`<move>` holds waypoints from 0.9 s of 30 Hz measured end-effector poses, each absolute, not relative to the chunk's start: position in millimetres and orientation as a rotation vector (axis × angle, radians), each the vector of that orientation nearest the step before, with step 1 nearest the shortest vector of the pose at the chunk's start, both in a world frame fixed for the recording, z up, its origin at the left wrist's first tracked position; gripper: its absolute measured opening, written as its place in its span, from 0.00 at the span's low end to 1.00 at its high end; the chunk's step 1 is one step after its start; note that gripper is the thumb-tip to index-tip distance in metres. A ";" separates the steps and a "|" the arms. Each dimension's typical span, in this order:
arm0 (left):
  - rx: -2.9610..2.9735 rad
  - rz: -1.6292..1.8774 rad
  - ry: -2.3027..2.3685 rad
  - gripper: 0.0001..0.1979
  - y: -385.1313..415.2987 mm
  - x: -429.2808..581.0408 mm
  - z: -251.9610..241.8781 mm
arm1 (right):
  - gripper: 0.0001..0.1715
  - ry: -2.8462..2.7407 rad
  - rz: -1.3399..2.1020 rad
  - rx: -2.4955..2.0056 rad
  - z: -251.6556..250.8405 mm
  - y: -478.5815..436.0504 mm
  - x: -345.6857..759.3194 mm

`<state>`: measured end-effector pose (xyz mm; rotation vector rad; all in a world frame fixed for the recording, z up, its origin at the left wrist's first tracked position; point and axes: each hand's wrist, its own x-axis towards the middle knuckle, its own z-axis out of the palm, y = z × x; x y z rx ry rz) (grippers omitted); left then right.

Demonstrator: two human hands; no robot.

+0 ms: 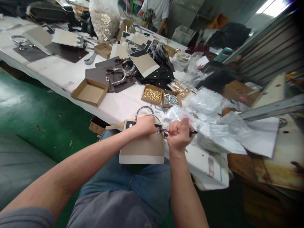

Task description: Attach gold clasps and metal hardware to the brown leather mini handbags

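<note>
A beige bag panel point(142, 148) with a dark strip along its top rests on the lap against the table edge. A plastic-wrapped bag handle point(144, 109) arches up behind its top edge. My left hand point(146, 124) is closed on the upper part of the panel, its fingertips mostly hidden. My right hand point(179, 134) is wrapped round a slim hand tool point(193, 132) with a dark end, thumb up. The tool's narrow metal tip meets a small metal fitting point(158, 129) at the panel's top right; its exact kind is unclear.
On the table are small boxes of gold studs point(152, 94) and silver studs point(171, 99), and a shallow cardboard box point(90, 91). Bag parts with wrapped handles point(121, 76) lie behind. Plastic bags point(206, 101) crowd the right. A person point(156, 14) is at the far side.
</note>
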<state>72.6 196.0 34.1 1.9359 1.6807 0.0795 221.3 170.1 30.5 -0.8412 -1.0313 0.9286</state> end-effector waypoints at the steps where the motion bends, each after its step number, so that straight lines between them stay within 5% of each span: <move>1: 1.938 0.074 1.676 0.20 197.1 72.0 34.9 | 0.45 -1.036 0.926 -0.844 28.2 168.0 218.3; 11: 1.998 0.129 1.584 0.22 196.9 64.6 23.6 | 0.43 -1.070 0.885 -0.926 14.7 169.0 201.0; 27: 2.105 0.094 1.501 0.11 203.1 68.6 15.9 | 0.40 -1.142 0.839 -0.851 0.4 174.5 201.1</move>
